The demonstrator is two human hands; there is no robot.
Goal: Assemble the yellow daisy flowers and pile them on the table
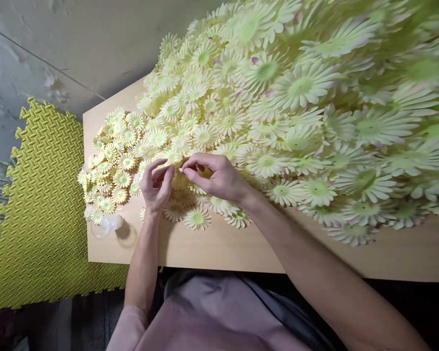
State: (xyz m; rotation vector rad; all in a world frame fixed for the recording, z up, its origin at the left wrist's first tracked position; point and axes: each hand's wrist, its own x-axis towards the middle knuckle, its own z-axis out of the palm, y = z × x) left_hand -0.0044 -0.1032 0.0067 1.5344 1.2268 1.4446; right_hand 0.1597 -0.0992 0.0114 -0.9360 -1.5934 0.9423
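Note:
My left hand (156,186) and my right hand (217,176) meet above the front of a big heap of artificial flower heads (267,161). Fingers and thumbs of both are pinched close together. Between the fingertips shows a small pale yellow-green artificial flower head (180,163), seen nearly edge-on, with a purple tip; fingers cover much of it. The heaped flowers are cream to pale green with flat petals, some pink-edged. To the left of my left hand lies a smaller pile of layered flower heads (120,178) with yellowish middles.
A clear plastic cup (108,225) is at the left front of the wooden table (212,251). Left of the table stands a yellow-green foam mat (54,204) with interlocking edges. Behind rises a stained grey wall (76,44). The large heap spreads along the table to the right.

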